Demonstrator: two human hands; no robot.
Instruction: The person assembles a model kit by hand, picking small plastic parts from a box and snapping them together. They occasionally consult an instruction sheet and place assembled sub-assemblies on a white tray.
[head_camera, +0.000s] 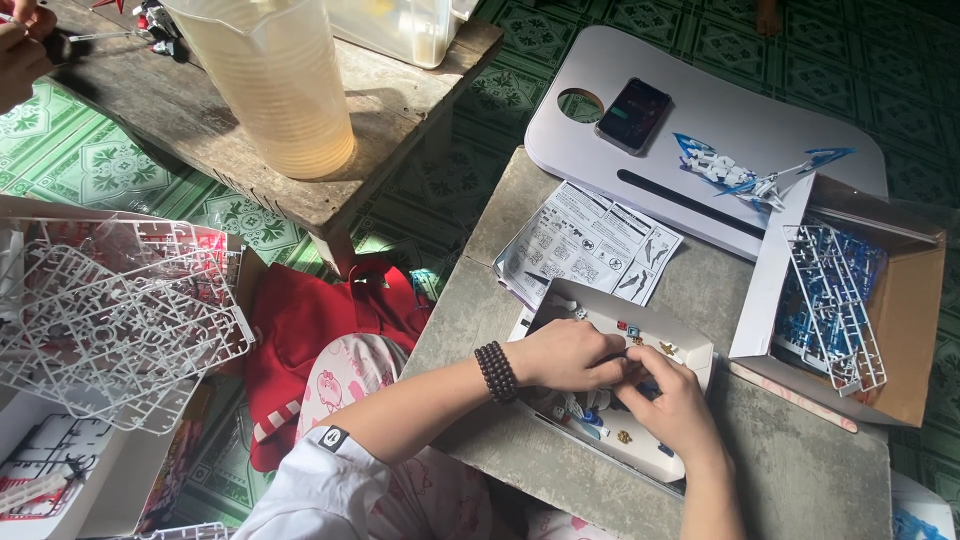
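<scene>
1. Both hands meet low in the middle of the frame, over a shallow white cardboard tray (690, 352) scattered with small coloured model pieces (607, 424). The left hand (570, 355), with a dark bead bracelet (496, 372) on its wrist, curls its fingers round something small; the right hand (672, 402) pinches against it. What they grip is hidden, so I cannot tell which piece it is.
2. Keeping the work low over the tray seems wise: a dropped piece would land inside.
3. Press gently and squarely; thin plastic pegs probably snap if twisted.
4. The folded black-and-white instruction sheet (585, 243) lies just above the tray, handy for checking orientation.
5. The open brown cardboard box (915, 330) at right holds blue and clear plastic part frames (830, 300); the white lap tray (700, 90) at upper right carries a dark phone (633, 114) and a blue-and-white winged model (745, 175).
</scene>
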